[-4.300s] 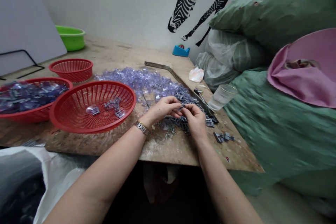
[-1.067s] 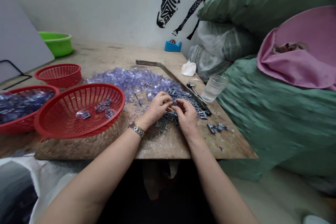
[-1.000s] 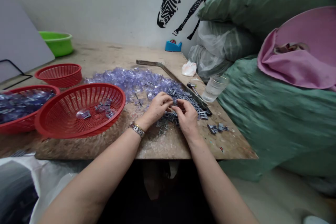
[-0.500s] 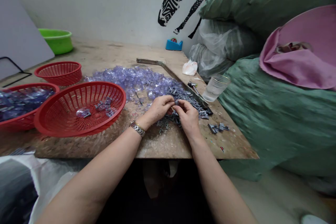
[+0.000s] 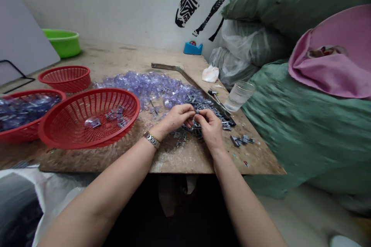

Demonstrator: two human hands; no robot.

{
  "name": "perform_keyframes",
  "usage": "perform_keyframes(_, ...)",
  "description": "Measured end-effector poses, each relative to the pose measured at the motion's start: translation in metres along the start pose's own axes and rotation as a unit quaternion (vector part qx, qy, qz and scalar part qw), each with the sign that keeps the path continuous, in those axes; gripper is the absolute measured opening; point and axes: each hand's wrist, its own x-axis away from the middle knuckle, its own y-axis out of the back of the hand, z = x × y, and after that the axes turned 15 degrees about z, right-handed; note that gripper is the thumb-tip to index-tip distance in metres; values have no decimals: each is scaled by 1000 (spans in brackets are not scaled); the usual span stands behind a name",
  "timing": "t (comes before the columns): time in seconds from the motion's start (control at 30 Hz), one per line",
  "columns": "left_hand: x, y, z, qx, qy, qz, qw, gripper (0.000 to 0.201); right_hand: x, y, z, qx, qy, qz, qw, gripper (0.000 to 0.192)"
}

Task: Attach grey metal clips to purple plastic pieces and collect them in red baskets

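Over a heap of small grey plastic parts (image 5: 216,114), my left hand (image 5: 179,117) and my right hand (image 5: 211,126) meet with bent fingers. Each hand is closed in a pinch. Whatever lies between the fingertips is too small and too covered to name. Clear purplish plastic pieces (image 5: 142,85) are piled just beyond my hands. To the left, a large red basket (image 5: 87,139) contains a few clear pieces joined with grey parts. A few grey pieces (image 5: 242,140) lie apart, right of my right hand.
A bent metal bar (image 5: 188,78) borders the pile's right side. Near the table's right edge stand a drinking glass (image 5: 238,96) and crumpled tissue (image 5: 210,74). Further back are a blue tape dispenser (image 5: 193,48) and green basin (image 5: 65,44). A filled red basket (image 5: 29,123) stands left; green sacks (image 5: 304,131) crowd the right.
My right hand has shifted slightly right, and a small gap now shows between the fingertips of both hands. The baskets and piles look unchanged.
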Motion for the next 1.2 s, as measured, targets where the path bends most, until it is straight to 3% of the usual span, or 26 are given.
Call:
perform_keyframes(0.23,1,-5,-2,31,-10,12,999,17,-2,0,2,-4,6,-22,1000,15)
perform_keyframes(0.37,-1,-7,0,16,-27,-13,999,17,-3,-1,1,-29,20,-47,998,17)
perform_keyframes(0.53,-3,-6,5,-35,-41,-36,998,13,-2,1,1,52,41,-74,995,24)
perform_keyframes(0.73,-2,-1,7,-74,-30,-30,996,11,0,3,2,156,73,-56,984,16)
perform_keyframes(1.2,-4,-2,9,-90,-36,-40,995,12,1,3,4,197,83,-44,976,6)
